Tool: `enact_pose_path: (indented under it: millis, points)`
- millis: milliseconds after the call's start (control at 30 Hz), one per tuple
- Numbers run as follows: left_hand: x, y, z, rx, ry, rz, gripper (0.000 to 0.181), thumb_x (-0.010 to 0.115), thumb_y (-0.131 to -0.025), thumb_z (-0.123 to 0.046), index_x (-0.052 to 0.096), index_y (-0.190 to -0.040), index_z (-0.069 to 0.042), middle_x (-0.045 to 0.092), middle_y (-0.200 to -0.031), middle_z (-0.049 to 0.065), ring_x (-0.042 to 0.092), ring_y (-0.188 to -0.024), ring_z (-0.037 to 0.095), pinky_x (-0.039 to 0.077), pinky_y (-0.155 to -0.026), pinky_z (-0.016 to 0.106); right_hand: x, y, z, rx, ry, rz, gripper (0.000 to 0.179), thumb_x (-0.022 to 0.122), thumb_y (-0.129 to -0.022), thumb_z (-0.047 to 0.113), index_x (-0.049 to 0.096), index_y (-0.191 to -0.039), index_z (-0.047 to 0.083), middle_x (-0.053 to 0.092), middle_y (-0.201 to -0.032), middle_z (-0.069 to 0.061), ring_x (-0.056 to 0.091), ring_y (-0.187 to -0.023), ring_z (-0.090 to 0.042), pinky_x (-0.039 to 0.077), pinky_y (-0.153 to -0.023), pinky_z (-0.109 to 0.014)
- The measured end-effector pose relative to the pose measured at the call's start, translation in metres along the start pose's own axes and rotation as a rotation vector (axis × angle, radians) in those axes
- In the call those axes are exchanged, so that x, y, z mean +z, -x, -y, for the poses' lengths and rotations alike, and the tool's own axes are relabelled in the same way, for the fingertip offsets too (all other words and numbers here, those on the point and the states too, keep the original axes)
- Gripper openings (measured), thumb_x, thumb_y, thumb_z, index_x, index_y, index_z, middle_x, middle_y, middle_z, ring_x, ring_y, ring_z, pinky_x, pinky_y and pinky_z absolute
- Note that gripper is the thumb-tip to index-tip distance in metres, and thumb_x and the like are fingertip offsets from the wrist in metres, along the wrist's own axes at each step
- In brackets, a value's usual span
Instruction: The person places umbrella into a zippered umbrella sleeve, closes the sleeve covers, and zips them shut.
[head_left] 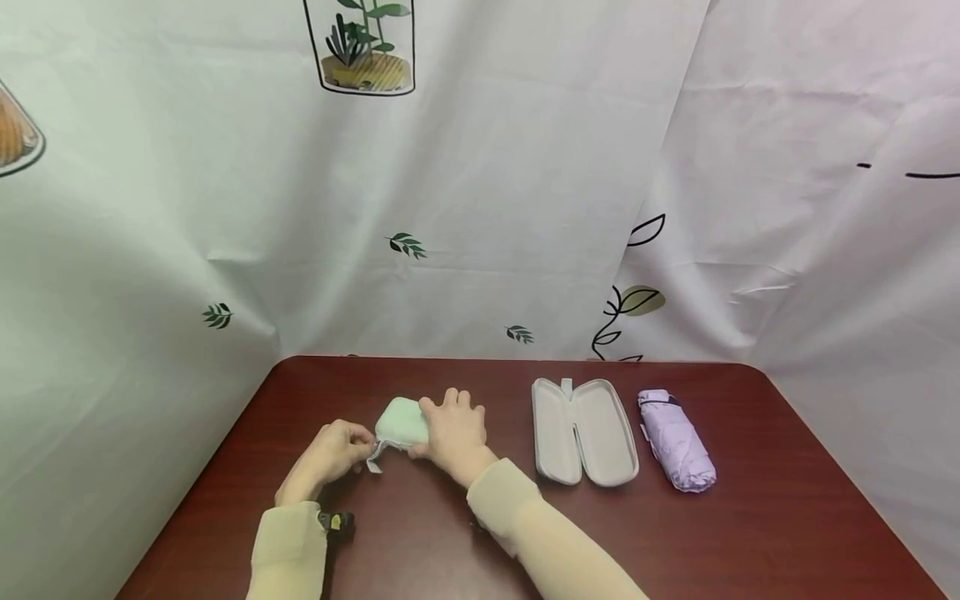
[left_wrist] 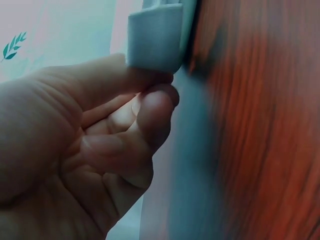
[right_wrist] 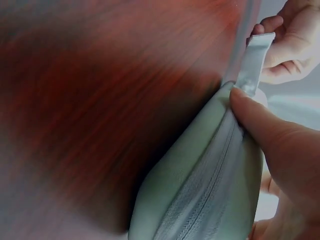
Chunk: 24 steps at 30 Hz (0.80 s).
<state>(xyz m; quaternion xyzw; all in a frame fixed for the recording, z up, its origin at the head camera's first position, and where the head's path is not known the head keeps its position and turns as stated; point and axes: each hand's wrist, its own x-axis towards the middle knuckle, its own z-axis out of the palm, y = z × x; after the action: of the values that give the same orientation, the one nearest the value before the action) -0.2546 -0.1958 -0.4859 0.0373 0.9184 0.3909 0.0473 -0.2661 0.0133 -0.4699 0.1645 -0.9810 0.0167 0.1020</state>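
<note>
A mint-green zip case [head_left: 402,422] lies on the table, with a grey zipper band [right_wrist: 202,200] along its side. My right hand [head_left: 455,433] grips it from the right, its thumb [right_wrist: 257,120] pressed on the zipper side by the corner. A grey fabric tab [right_wrist: 254,60] sticks out from that corner. There my left hand [head_left: 335,454] pinches with thumb and index finger, right at the tab. In the left wrist view the tab [left_wrist: 155,37] covers the thumb tip, so what lies between those fingertips is hidden.
An open light-grey hard case [head_left: 584,433], its two halves spread flat, lies right of the hands. Beyond it is a folded lilac umbrella [head_left: 677,442]. The dark red wooden table [head_left: 780,517] ends at a printed white cloth [head_left: 510,208].
</note>
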Motion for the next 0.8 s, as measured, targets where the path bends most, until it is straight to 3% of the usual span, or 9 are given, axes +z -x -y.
enact_pose_path:
  millis: [267, 500, 633, 800]
  points:
    - [0.003, -0.002, -0.003, 0.028, 0.02, 0.01, 0.011, 0.067, -0.081, 0.004, 0.069, -0.077, -0.007, 0.06, -0.062, 0.001, 0.055, -0.052, 0.016, 0.044, -0.051, 0.031, 0.001, -0.002, 0.006, 0.028, 0.014, 0.006, 0.071, 0.073, -0.066, 0.073, 0.058, -0.119, 0.028, 0.053, -0.099, -0.01, 0.051, -0.092, -0.028, 0.047, -0.063, -0.045]
    - [0.009, -0.005, -0.008, -0.029, 0.075, -0.018, 0.007, 0.062, -0.086, 0.001, 0.065, -0.082, -0.004, 0.058, -0.06, 0.003, 0.055, -0.052, 0.016, 0.044, -0.049, 0.031, 0.005, -0.002, 0.006, 0.063, -0.063, 0.001, 0.072, 0.074, -0.07, 0.069, 0.056, -0.123, 0.023, 0.052, -0.099, -0.01, 0.051, -0.091, -0.027, 0.047, -0.058, -0.043]
    - [0.014, -0.006, -0.011, -0.069, 0.176, -0.028, 0.008, 0.056, -0.093, -0.002, 0.064, -0.091, 0.001, 0.061, -0.066, 0.007, 0.059, -0.057, 0.018, 0.05, -0.053, 0.033, 0.006, 0.004, 0.003, 0.067, -0.148, 0.001, 0.072, 0.073, -0.075, 0.064, 0.054, -0.125, 0.016, 0.052, -0.1, -0.01, 0.052, -0.091, -0.027, 0.047, -0.055, -0.041]
    - [0.017, -0.008, -0.017, -0.098, 0.364, 0.007, 0.027, 0.057, -0.099, -0.016, 0.058, -0.11, 0.008, 0.067, -0.082, 0.014, 0.066, -0.069, 0.023, 0.056, -0.061, 0.036, 0.001, 0.012, -0.004, 0.047, -0.295, 0.029, 0.065, 0.069, -0.085, 0.052, 0.05, -0.129, 0.008, 0.054, -0.102, -0.013, 0.055, -0.093, -0.029, 0.05, -0.061, -0.042]
